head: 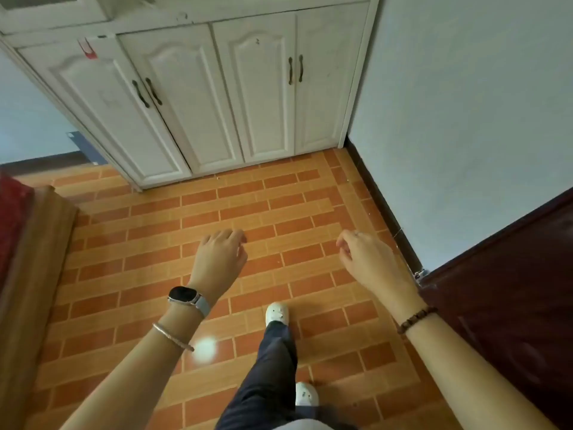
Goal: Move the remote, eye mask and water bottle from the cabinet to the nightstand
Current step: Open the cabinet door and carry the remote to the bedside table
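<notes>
So this is right at the start, the walk-up stage. The person is standing on the orange brick-pattern floor (pixel 217 206) facing the white cabinet (pixel 198 97), one white shoe (pixel 277 312) stepping forward. All four lower doors are closed. The remote, eye mask and water bottle aren't visible anywhere, so my guess is they're either behind those doors or up on a part of the cabinet that's cut off at the top of the view. No nightstand that I can make out either, just a wooden edge on the far left and a dark red door (pixel 508 305) on the right.

Left hand (pixel 220 256) is empty, fingers loosely curled and not gripping anything. Right hand (pixel 366 259) is the same, relaxed, fingers bent but holding nothing. Both hang out in front over the floor, well short of the cabinet.

Next move, I'd say: close the gap and pull a door open by one of the dark handles (pixel 147 93), or reach higher if the stuff sits on top. Nothing's been carried yet.

Labels: there's a red sticker (pixel 87 50) on the leftmost door, but any print on it is too small to read. The smartwatch (pixel 183 296) on the left wrist has a dark screen, with no brand showing.
</notes>
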`<control>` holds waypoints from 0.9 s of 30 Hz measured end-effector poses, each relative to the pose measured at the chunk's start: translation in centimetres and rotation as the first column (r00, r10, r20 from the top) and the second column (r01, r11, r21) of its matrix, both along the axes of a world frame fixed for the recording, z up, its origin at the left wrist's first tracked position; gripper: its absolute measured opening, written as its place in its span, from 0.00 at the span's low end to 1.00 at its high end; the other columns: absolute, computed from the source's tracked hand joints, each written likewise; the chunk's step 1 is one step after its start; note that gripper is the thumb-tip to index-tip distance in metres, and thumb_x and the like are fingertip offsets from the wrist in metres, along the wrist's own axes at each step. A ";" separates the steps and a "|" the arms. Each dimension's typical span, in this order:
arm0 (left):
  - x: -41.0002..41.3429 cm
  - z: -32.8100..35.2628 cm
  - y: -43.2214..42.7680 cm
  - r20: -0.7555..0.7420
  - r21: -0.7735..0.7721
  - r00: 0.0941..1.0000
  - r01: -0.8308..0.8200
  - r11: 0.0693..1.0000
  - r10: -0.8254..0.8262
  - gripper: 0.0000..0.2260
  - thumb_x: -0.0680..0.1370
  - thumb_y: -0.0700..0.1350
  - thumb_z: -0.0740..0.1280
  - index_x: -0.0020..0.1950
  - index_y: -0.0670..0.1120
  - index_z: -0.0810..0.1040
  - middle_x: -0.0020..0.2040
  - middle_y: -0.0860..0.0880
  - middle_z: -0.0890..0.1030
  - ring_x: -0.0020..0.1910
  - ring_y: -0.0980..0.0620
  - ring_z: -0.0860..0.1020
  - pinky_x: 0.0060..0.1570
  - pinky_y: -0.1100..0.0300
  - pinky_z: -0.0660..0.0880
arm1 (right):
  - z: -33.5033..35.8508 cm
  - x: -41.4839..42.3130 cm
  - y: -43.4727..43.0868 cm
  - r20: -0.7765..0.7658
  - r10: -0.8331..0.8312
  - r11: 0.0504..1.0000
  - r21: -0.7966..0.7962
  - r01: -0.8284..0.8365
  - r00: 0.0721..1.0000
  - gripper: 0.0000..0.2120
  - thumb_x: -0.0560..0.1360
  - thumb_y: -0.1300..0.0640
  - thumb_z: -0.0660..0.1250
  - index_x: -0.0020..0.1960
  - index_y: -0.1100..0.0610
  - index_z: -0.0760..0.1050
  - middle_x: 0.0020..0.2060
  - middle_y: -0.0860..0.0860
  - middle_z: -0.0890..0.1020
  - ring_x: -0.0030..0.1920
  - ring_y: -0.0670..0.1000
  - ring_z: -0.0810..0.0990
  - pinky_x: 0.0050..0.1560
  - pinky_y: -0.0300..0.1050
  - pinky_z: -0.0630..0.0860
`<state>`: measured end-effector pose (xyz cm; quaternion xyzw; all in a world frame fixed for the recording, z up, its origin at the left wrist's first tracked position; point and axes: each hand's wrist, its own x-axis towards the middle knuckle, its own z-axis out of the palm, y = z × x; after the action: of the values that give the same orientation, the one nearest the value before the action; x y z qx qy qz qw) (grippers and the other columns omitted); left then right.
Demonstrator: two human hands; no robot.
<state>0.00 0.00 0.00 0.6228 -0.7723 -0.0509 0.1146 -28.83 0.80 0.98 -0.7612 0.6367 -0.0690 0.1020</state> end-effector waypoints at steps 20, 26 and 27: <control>-0.3 3.2 -27.6 -0.093 -0.061 0.993 0.068 0.996 -0.073 0.06 0.75 0.42 0.65 0.51 0.47 0.77 0.45 0.49 0.79 0.47 0.46 0.78 0.51 0.48 0.73 | 3.1 0.9 -25.9 0.000 -0.100 0.995 -0.030 0.100 0.995 0.05 0.77 0.55 0.64 0.53 0.52 0.75 0.44 0.46 0.80 0.40 0.45 0.77 0.31 0.28 0.60; -2.2 2.8 -35.3 -0.064 -0.096 0.998 0.022 0.995 -0.028 0.05 0.74 0.42 0.66 0.49 0.46 0.77 0.43 0.49 0.80 0.44 0.45 0.78 0.49 0.48 0.72 | 2.1 -0.7 -33.7 0.016 -0.099 0.994 -0.037 0.100 0.995 0.06 0.78 0.54 0.63 0.55 0.52 0.75 0.45 0.47 0.81 0.41 0.45 0.78 0.35 0.33 0.65; -2.6 2.6 -36.8 -0.060 -0.105 0.998 0.011 0.994 -0.017 0.05 0.74 0.41 0.66 0.49 0.46 0.77 0.43 0.48 0.80 0.44 0.45 0.78 0.50 0.48 0.72 | 2.1 -1.1 -35.3 0.024 -0.095 0.994 -0.047 0.096 0.995 0.07 0.78 0.54 0.62 0.55 0.53 0.75 0.45 0.47 0.81 0.42 0.46 0.78 0.35 0.33 0.65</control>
<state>-2.64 -36.76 2.60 0.6087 -0.7744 -0.0300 0.1699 -29.92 -34.48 3.07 -0.7313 0.6695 -0.0974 0.0870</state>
